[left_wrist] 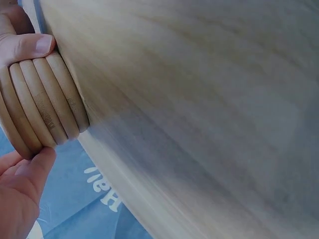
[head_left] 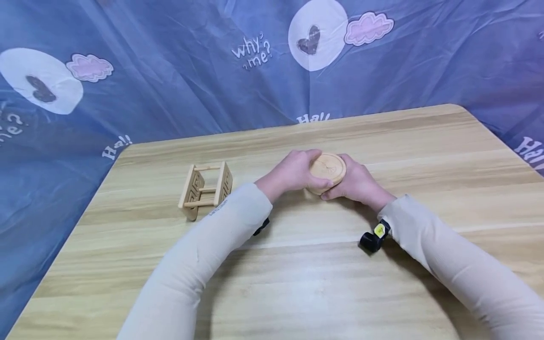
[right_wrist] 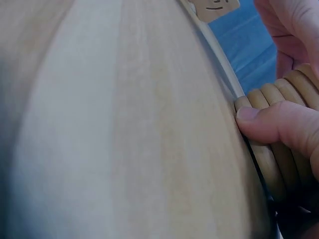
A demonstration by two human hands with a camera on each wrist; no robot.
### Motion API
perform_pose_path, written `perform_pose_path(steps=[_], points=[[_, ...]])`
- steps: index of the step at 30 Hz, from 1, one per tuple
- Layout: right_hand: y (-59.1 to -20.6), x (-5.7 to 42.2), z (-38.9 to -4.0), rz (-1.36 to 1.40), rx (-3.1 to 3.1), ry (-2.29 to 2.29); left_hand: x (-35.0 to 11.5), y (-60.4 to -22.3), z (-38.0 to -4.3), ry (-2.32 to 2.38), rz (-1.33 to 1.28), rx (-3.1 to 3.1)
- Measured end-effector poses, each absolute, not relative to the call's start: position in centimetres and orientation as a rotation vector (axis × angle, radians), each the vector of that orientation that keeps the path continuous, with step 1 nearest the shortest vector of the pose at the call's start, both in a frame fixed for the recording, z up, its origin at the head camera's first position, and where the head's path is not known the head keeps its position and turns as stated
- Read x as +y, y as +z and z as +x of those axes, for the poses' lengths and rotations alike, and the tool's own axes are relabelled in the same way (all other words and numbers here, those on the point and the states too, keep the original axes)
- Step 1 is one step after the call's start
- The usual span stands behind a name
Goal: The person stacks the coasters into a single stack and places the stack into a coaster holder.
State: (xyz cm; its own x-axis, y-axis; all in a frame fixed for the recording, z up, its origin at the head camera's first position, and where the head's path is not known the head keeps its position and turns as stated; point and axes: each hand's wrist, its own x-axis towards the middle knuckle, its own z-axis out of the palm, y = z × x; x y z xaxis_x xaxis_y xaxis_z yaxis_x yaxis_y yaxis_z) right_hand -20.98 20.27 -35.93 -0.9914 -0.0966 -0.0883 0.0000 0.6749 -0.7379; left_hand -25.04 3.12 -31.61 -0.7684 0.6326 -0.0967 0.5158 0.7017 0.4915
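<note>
A stack of several round wooden coasters (head_left: pixel 327 166) is close over the table, its top disc marked with a fine line pattern. My left hand (head_left: pixel 297 172) grips it from the left, with the thumb over the upper disc. From the right, my right hand (head_left: pixel 354 182) holds the lower part, its thumb (right_wrist: pixel 264 119) pressed across the edges near the tabletop. The left wrist view shows the rounded edges of the coasters (left_wrist: pixel 42 107) lying one against another between both hands. The undersides are hidden.
To the left stands a small wooden rack (head_left: pixel 206 190) with cut-out side panels joined by rods. The wood-grain table (head_left: pixel 306 283) ends at the back against a blue printed cloth (head_left: pixel 178 71). A black wrist camera (head_left: pixel 371 241) hangs below the right sleeve.
</note>
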Motion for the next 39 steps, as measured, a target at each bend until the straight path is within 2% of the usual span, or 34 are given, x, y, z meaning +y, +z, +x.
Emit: perform_pose_path(steps=[13,27,39], points=[[-35.0,19.8,-20.7,-0.116,2.838,-1.116,2.4,-32.1,-24.8,0.840,0.881,2.653],[-35.4,20.0,-20.7,-0.298,2.687,-1.458,1.1,-32.6,-24.8,0.999,0.803,2.635],[-36.0,19.7,-21.0,-0.349,2.340,-1.869,-0.2,-33.5,-24.5,1.497,0.446,2.305]])
